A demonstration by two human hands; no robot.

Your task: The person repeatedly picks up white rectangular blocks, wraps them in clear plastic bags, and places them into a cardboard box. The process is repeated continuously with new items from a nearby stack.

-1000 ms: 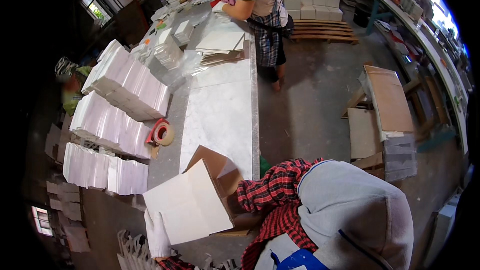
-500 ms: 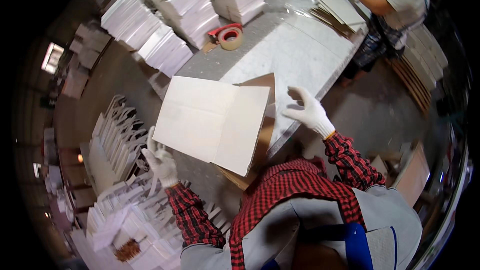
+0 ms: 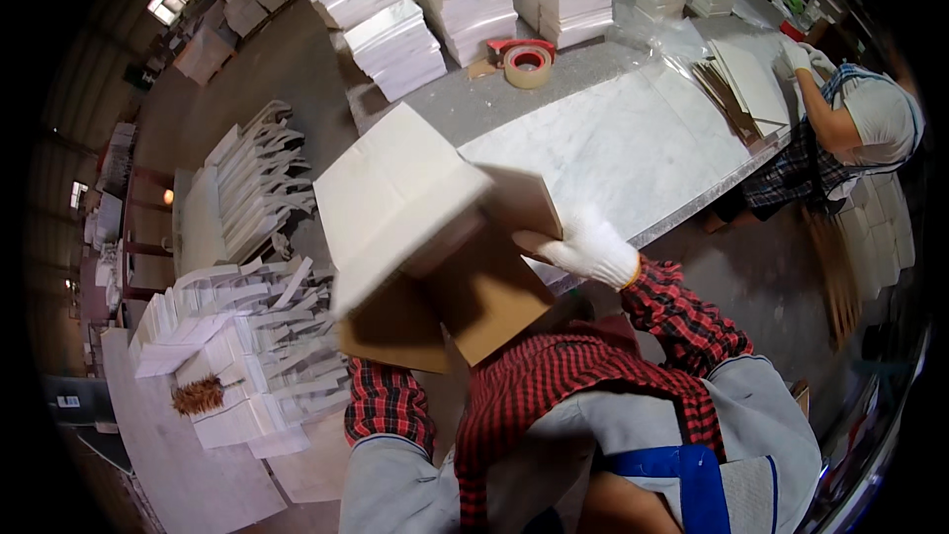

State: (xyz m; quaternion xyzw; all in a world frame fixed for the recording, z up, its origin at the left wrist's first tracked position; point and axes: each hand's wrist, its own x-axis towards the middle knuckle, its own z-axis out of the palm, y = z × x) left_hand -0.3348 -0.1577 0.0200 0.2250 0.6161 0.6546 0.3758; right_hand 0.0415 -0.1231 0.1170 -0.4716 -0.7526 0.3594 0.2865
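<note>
A cardboard box (image 3: 395, 198), white outside and brown inside, is tilted in front of me with its open side and brown flaps toward my body. My right hand (image 3: 590, 250), in a white knitted glove with an orange-edged cuff, is closed on the box's right flap, its thumb on the near face. Only the red-and-black checked sleeve of my left arm shows, below the box's lower left. My left hand itself is hidden behind the box, so its grip cannot be seen.
A worktable (image 3: 633, 138) holds a red tape dispenser (image 3: 527, 61), tall white stacks (image 3: 457, 0) and flat cardboard sheets (image 3: 741, 89). At lower left lie white pieces with strips (image 3: 247, 336). A co-worker (image 3: 860, 119) stands at the table's far right.
The box has tipped so that its brown inside faces me. My right hand has closed on its flap; my left hand has gone behind it. The view has shifted left.
</note>
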